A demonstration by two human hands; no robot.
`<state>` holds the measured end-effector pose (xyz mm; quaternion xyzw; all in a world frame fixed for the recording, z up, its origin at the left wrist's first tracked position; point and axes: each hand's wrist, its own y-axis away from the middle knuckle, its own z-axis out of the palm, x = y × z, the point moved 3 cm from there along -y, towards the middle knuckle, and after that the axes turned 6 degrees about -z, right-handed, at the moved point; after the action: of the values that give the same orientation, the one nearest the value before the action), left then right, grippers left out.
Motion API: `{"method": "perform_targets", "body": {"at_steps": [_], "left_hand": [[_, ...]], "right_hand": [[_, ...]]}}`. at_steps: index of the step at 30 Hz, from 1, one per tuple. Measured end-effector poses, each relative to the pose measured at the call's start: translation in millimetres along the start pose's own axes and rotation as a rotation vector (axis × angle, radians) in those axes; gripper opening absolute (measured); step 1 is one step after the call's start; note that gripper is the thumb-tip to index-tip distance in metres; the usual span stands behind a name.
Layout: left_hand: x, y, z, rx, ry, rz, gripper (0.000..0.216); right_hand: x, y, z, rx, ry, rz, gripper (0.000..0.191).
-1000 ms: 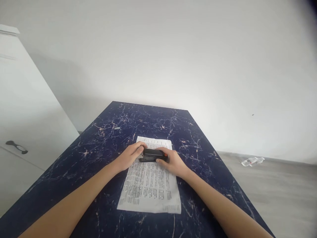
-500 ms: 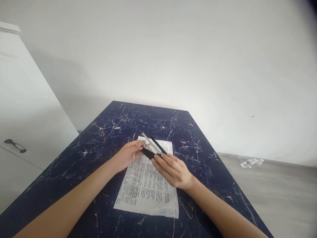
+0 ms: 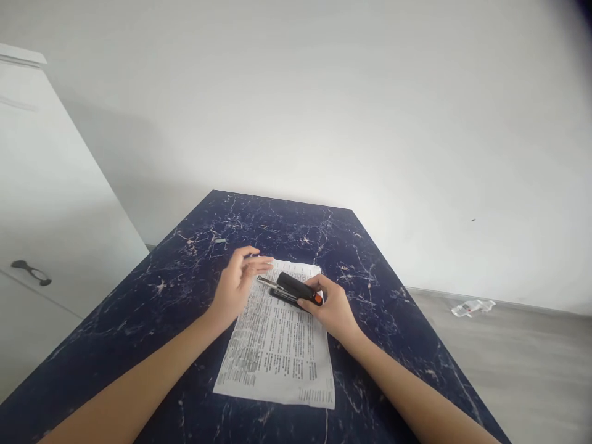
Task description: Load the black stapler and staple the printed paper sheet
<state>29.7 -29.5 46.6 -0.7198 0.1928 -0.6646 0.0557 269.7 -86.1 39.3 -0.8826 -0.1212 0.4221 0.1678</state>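
Observation:
A black stapler (image 3: 292,288) with an orange end lies slanted over the top of a printed sheet of paper (image 3: 277,339) on the dark blue marbled table (image 3: 185,290). My right hand (image 3: 330,308) grips the stapler's orange rear end, fingers curled round it. The stapler's metal front sticks out toward my left hand (image 3: 237,280). That hand hovers just left of the stapler's tip, fingers stretched out and apart, holding nothing.
A small strip of staples (image 3: 220,240) lies on the table farther back to the left. A white cabinet (image 3: 50,203) with a dark handle stands left of the table. A crushed plastic bottle (image 3: 472,306) lies on the floor at the right.
The stapler, swung wide open half a second ago, is now nearly closed and lower over the paper. My left hand has let go of its front and opened.

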Motion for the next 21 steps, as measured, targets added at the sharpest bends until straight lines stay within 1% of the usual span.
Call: {"method": "perform_targets", "body": {"at_steps": [2,4,5,7,9,11,13,16,19,21], "left_hand": [[3.3,10.1,15.8,-0.134,-0.023,0.006,0.028],[5.5,20.5,30.2,-0.243,-0.029,-0.016,0.031],[6.9,25.2,36.0,-0.283,-0.033,-0.021,0.031],[11.3,32.9,44.5,-0.362,-0.05,0.017,0.034],[16.0,37.8,49.1,-0.432,-0.072,0.094,0.038],[18.7,40.1,50.7,-0.484,-0.077,0.146,0.042],[19.4,40.7,50.4,-0.508,-0.072,0.155,0.046],[20.1,43.1,51.8,-0.558,-0.077,0.142,0.049],[21.4,47.5,56.5,-0.611,-0.121,0.141,0.053],[21.4,46.4,56.7,-0.599,-0.173,0.181,0.057]], "right_hand": [[-4.8,0.5,-2.0,0.04,0.057,-0.129,0.025],[-15.4,4.3,-4.3,0.121,0.125,-0.334,0.031],[-21.6,7.3,-3.9,0.127,0.144,-0.445,0.032],[-32.6,14.1,0.4,0.071,0.148,-0.639,0.032],[-39.6,19.5,5.7,0.02,0.126,-0.758,0.033],[-42.2,21.7,9.2,0.037,0.098,-0.793,0.034],[-41.1,21.4,11.7,0.076,0.104,-0.768,0.031],[-38.5,21.5,14.7,0.109,0.236,-0.762,0.023],[-39.3,23.8,15.1,0.146,0.352,-0.829,0.017],[-39.5,23.0,12.7,0.147,0.371,-0.847,0.016]]}}
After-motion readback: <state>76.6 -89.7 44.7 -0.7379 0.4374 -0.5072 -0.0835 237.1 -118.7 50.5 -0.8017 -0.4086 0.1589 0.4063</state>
